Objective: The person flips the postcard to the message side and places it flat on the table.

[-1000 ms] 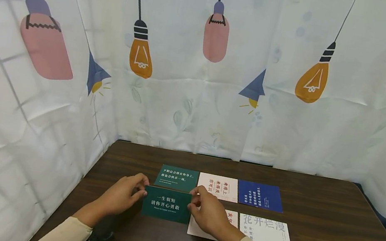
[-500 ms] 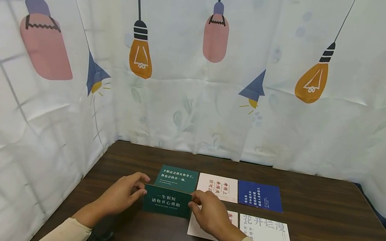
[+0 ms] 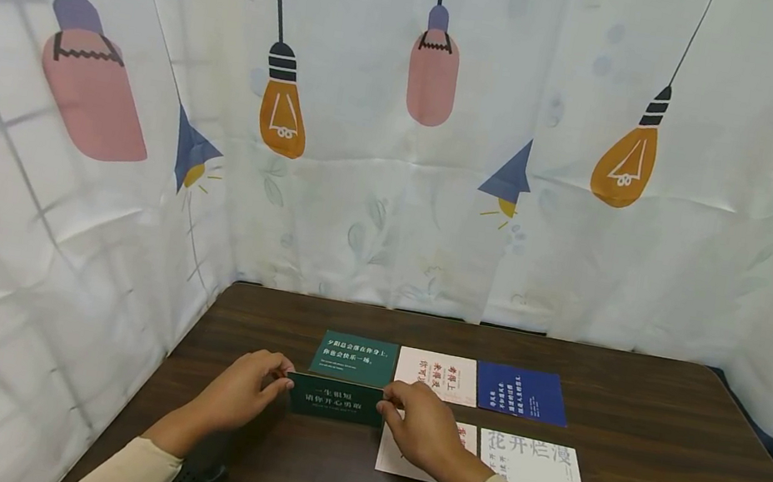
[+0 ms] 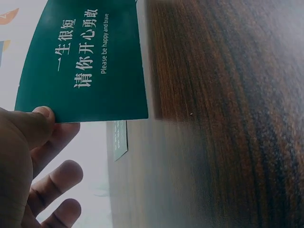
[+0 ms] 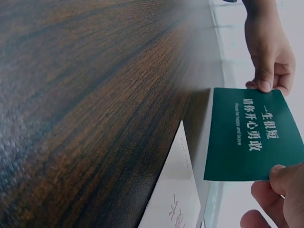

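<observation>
A dark green postcard with white lettering, "Please be happy and brave" in English, is held up between both hands. My left hand pinches its left side near the top corner, thumb on the printed face in the left wrist view. At the opposite end my right hand pinches it between thumb and fingers. The card tilts steeply, its lower edge above the wood in the right wrist view. Behind it on the table lies another green postcard. A white card with red print is partly covered by the right hand.
On the dark wooden table, a cream card with red characters and a blue card continue the back row. A white card with grey characters lies front right. A curtain printed with lamps hangs behind the table.
The held green postcard has tilted, its lower edge swinging up and its printed face looking narrower from the head. Both hands stay nearly in place.
</observation>
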A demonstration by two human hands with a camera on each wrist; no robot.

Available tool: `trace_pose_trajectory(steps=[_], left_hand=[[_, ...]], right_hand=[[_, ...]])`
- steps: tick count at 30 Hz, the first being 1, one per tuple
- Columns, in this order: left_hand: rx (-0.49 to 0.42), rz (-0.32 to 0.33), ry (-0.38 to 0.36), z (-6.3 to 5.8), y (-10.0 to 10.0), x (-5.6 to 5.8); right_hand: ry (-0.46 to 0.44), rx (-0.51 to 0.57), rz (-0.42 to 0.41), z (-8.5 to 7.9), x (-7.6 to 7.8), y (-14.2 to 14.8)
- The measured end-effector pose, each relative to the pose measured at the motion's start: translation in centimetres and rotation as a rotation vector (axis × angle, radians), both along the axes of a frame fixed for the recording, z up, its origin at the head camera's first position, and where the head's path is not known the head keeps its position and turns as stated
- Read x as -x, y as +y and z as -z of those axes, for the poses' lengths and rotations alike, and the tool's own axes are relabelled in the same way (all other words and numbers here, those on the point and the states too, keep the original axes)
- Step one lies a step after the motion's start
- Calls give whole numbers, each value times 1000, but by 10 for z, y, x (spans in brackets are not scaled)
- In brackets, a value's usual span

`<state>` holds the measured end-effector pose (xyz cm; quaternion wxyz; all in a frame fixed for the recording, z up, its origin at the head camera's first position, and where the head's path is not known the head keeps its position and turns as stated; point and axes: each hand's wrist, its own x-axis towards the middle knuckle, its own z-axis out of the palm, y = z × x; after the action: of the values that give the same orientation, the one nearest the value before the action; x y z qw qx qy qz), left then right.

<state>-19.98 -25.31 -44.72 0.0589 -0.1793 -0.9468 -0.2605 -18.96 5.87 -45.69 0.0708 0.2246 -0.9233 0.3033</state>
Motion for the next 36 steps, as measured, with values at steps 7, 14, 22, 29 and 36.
trace_pose_trajectory(steps=[7,14,22,29,36], left_hand=[[-3,9,9,2,1,-1],[-9,30,20,1,2,-1],[-3,22,31,2,1,-1],[-21,26,52,4,1,-1],[-38,41,71,2,1,-2]], right_hand=[[17,6,6,1,0,0],[4,11,15,1,-1,0],[3,17,23,2,-2,0],[34,12,25,3,-2,0],[25,10,24,2,-3,0]])
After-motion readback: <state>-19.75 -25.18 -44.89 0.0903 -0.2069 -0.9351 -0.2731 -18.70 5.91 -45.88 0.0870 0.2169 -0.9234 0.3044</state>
